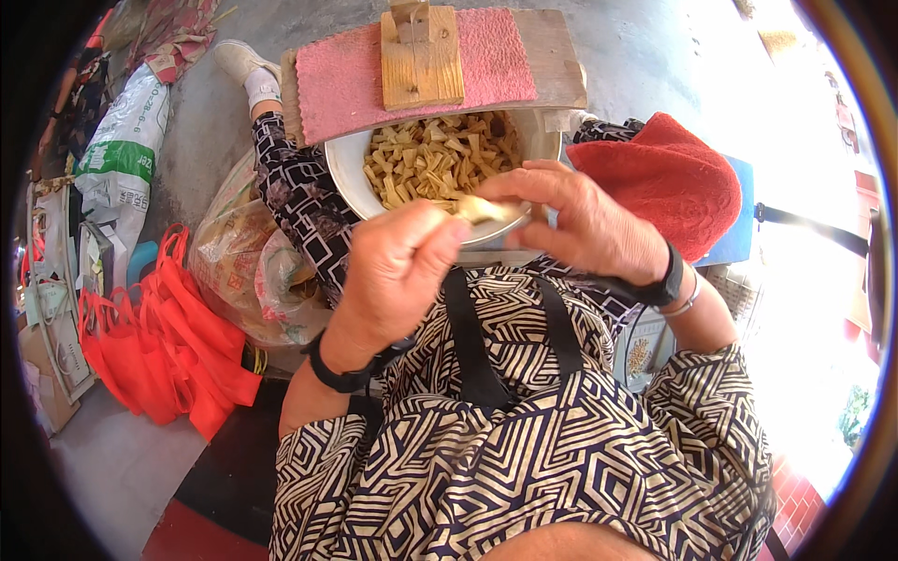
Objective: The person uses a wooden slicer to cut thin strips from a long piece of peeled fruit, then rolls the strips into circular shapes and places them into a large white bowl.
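Observation:
Above the front rim of a white basin (346, 168), a small pale yellow husk-like piece (480, 209) is held between both hands. My left hand (393, 273) pinches its left end between thumb and curled fingers. Around the right end are the fingers and thumb of my right hand (593, 217); motion blurs the fingertips and the piece's shape. Inside the basin lies a heap of folded and knotted husk-like pieces (442, 158). Over the basin's far side stands a wooden board (551, 52) with a pink cloth (337, 77) across it and a wooden block (421, 80) on top.
A red towel (666, 182) drapes over a blue surface (744, 203) on the right. Clear plastic bags (228, 245) sit by my left leg, beside bright red cloth bags (168, 336). Farther left are a white-and-green printed sack (123, 154) and a cluttered rack (56, 294).

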`<move>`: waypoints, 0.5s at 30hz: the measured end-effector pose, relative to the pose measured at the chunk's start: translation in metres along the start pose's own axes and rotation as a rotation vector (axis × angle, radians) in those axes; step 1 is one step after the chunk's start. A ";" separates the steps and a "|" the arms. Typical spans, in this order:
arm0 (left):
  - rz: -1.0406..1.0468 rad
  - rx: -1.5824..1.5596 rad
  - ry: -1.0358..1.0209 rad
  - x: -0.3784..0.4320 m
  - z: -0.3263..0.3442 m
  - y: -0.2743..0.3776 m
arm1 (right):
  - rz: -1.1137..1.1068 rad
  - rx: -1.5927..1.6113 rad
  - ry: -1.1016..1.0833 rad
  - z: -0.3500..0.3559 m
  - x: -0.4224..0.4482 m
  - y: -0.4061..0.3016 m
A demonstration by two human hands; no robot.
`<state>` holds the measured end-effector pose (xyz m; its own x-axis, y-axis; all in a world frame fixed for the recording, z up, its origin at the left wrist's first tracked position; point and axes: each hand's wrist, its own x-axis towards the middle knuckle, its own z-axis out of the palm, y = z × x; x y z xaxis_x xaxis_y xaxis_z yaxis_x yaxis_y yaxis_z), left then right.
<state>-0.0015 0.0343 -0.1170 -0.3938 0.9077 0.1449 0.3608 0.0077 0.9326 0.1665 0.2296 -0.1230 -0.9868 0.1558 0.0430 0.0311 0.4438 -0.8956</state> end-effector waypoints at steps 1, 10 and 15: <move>0.003 0.000 -0.002 -0.001 -0.005 -0.006 | 0.024 0.005 -0.005 -0.004 -0.005 0.008; -0.160 0.020 -0.039 -0.002 -0.037 -0.035 | 0.149 -0.077 -0.073 -0.027 0.026 -0.010; -0.249 -0.370 -0.061 0.048 -0.064 -0.016 | -0.053 -0.018 0.082 -0.021 0.066 -0.011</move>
<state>-0.0805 0.0504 -0.1040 -0.3762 0.9202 -0.1081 -0.0694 0.0883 0.9937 0.1045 0.2533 -0.1014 -0.9710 0.2029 0.1263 -0.0170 0.4687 -0.8832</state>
